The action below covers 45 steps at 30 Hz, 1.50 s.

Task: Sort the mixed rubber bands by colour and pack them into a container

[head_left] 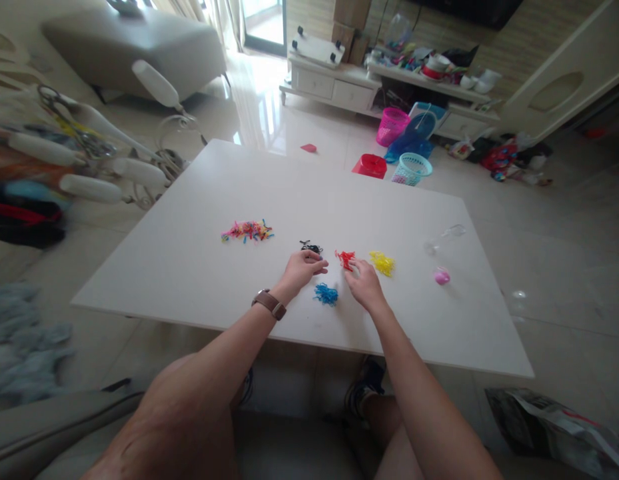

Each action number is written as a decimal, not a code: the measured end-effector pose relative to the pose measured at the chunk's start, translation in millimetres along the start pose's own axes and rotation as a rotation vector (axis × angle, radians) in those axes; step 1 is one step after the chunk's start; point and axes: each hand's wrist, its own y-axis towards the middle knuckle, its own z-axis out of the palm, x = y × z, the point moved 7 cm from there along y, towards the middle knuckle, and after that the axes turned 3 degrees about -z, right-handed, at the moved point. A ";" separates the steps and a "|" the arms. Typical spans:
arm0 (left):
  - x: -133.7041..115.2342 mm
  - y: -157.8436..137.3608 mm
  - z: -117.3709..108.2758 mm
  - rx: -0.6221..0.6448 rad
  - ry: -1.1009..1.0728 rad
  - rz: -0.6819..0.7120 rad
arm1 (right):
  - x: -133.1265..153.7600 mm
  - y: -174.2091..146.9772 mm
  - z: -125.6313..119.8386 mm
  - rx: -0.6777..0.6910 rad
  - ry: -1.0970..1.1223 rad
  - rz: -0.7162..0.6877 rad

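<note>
shiny pale tiles (272, 123) run across the room, and on them stands a broad white table (389, 213). from where i am, a long white cabinet (334, 92) lines the far side, with a pink basket (392, 127) and a pale green basket (413, 165) on the floor before it. two bare hands are over the tabletop: the left hand (300, 272), a brown watch (269, 305) on its wrist, is at the near side of the black heap (313, 249), thumb and fingers bent towards each other; the right hand (365, 283) has curled fingers at the near edge of the red heap (345, 259). i can't tell whether either one pinches a strand. the mixed-colour heap (249, 231) is the widest, well off to the left; the yellow heap (382, 263) lies just right of the red one, the blue heap (326, 294) between the forearms, and a small pink lump (442, 276) farther right
</note>
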 end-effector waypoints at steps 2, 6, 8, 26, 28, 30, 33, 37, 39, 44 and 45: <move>-0.1 1.0 -0.1 0.000 0.007 0.003 | -2.6 0.2 4.3 0.017 0.010 -0.002; -1.7 2.3 -2.3 -0.011 0.085 0.021 | 1.4 1.9 -0.2 -0.027 0.019 -0.012; -3.7 1.6 -3.6 -0.016 0.167 0.042 | 5.4 3.2 -7.6 -0.062 0.018 -0.018; 6.0 -3.1 12.1 0.148 1.047 0.284 | 25.6 -9.1 -36.5 -0.044 -0.042 -0.039; 7.1 -4.7 15.1 0.161 1.102 0.306 | 26.3 -9.6 -36.1 -0.036 -0.046 -0.035; 7.2 -6.4 17.2 0.171 1.141 0.318 | 26.7 -10.1 -36.2 -0.031 -0.048 -0.031; 4.9 -8.2 17.3 0.155 1.172 0.329 | 26.6 -10.6 -36.4 -0.027 -0.049 -0.030; 0.4 -9.4 14.1 0.122 1.186 0.351 | 25.6 -10.9 -34.5 -0.006 -0.047 -0.032; -1.5 -9.4 11.4 0.110 1.189 0.352 | 25.2 -11.1 -33.1 0.003 -0.049 -0.034; -9.6 -5.8 -5.3 0.003 1.185 0.282 | 26.2 -12.4 -29.6 0.034 -0.059 -0.042; -12.3 -4.4 -10.6 -0.032 1.186 0.264 | 26.4 -12.8 -29.2 0.040 -0.062 -0.042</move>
